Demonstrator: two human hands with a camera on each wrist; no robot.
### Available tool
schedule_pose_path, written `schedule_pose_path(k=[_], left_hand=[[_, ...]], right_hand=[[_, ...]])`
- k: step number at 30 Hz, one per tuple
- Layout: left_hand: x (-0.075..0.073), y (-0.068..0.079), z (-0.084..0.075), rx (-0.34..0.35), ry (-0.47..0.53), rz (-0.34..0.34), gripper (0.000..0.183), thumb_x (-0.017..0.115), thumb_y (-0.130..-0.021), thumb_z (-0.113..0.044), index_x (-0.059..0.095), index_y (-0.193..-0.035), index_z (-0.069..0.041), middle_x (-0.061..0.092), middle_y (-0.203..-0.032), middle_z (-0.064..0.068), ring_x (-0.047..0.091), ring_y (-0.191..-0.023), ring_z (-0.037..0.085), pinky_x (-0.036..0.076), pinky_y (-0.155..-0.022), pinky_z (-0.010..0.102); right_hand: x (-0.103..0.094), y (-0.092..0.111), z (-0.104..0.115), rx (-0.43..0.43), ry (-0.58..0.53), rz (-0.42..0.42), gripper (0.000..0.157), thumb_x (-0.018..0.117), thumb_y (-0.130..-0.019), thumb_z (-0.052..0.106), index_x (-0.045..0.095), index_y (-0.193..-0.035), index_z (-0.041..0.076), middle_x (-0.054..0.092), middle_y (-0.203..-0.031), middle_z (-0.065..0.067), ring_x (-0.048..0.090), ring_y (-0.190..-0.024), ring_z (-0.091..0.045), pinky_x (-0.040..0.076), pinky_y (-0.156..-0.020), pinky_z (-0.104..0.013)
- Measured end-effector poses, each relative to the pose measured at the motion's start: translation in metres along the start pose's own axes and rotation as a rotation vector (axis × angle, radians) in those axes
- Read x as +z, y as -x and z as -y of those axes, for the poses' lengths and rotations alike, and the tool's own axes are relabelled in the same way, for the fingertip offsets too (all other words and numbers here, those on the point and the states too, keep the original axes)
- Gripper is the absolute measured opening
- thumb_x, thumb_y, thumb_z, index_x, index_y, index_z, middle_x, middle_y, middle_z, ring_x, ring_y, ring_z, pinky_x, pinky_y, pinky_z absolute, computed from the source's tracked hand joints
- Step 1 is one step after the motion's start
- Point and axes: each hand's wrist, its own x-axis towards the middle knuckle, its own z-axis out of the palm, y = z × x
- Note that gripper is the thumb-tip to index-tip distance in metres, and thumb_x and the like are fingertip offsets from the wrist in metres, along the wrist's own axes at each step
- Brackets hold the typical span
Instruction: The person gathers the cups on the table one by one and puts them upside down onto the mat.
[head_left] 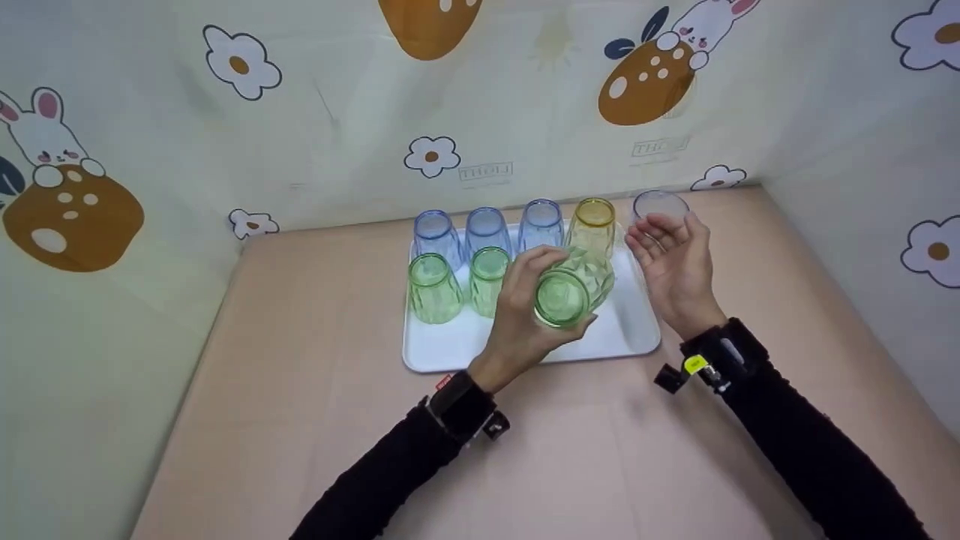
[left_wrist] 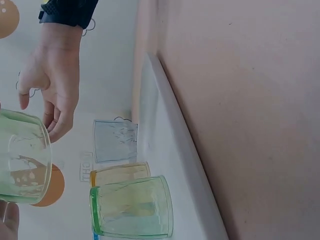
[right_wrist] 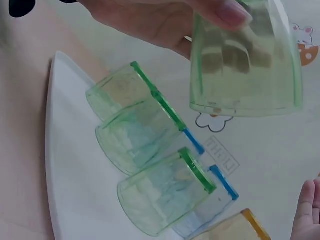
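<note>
My left hand (head_left: 525,315) grips a tilted green glass (head_left: 562,300) above the white tray (head_left: 450,360), its thick base towards the head camera. Just right of it, my right hand (head_left: 679,277) is raised, fingers loosely bent and holding nothing. In the left wrist view, the right hand (left_wrist: 60,80) is close beside the held glass (left_wrist: 22,155). On the tray, green glasses (head_left: 435,289) form the near row, apparently upside down; the right wrist view shows another green glass (right_wrist: 165,195), largely hidden from the head camera.
Behind the green row stand blue glasses (head_left: 487,225) and a yellow glass (head_left: 596,225). A clear glass (head_left: 660,202) is partly hidden by the right hand; whether it is on the tray, I cannot tell. Patterned sheets (head_left: 337,150) enclose the pinkish table (head_left: 300,375).
</note>
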Motion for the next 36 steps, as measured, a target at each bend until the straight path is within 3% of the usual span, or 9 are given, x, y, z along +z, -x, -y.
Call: schedule_pose_path(k=[9, 14, 21, 36], left_hand=[[0.015, 0.0, -0.006, -0.123, -0.106, 0.064, 0.076, 0.094, -0.068, -0.028, 0.057, -0.133, -0.008, 0.054, -0.13, 0.006, 0.05, -0.122, 0.016, 0.041, -0.104, 0.03], [0.026, -0.001, -0.009, -0.198, -0.187, 0.116, 0.077, 0.093, -0.069, -0.029, 0.056, -0.133, -0.009, 0.054, -0.13, 0.005, 0.049, -0.123, 0.016, 0.039, -0.105, 0.029], [0.041, -0.005, -0.012, -0.305, -0.309, 0.195, 0.079, 0.09, -0.072, -0.032, 0.051, -0.136, -0.009, 0.054, -0.129, 0.005, 0.05, -0.116, 0.018, 0.043, -0.096, 0.026], [0.072, -0.012, -0.009, -0.392, -0.45, 0.337, 0.083, 0.086, -0.079, -0.035, 0.043, -0.145, -0.008, 0.053, -0.133, 0.01, 0.051, -0.117, 0.022, 0.048, -0.093, 0.026]], right_hand=[[-0.022, -0.015, 0.017, -0.037, -0.102, -0.122, 0.035, 0.047, -0.108, 0.028, 0.055, -0.113, -0.006, 0.054, -0.111, -0.017, 0.056, -0.102, -0.028, 0.048, -0.102, -0.036], [-0.029, -0.017, 0.021, -0.055, -0.092, -0.142, 0.033, 0.047, -0.108, 0.027, 0.056, -0.112, -0.005, 0.054, -0.111, -0.016, 0.056, -0.102, -0.027, 0.046, -0.104, -0.035], [-0.038, -0.018, 0.023, -0.064, -0.058, -0.162, 0.032, 0.047, -0.108, 0.026, 0.056, -0.114, -0.004, 0.052, -0.114, -0.016, 0.054, -0.105, -0.026, 0.045, -0.106, -0.035], [-0.053, -0.028, 0.028, -0.091, -0.003, -0.24, 0.028, 0.051, -0.107, 0.021, 0.053, -0.116, -0.006, 0.053, -0.115, -0.016, 0.054, -0.107, -0.026, 0.047, -0.103, -0.033]])
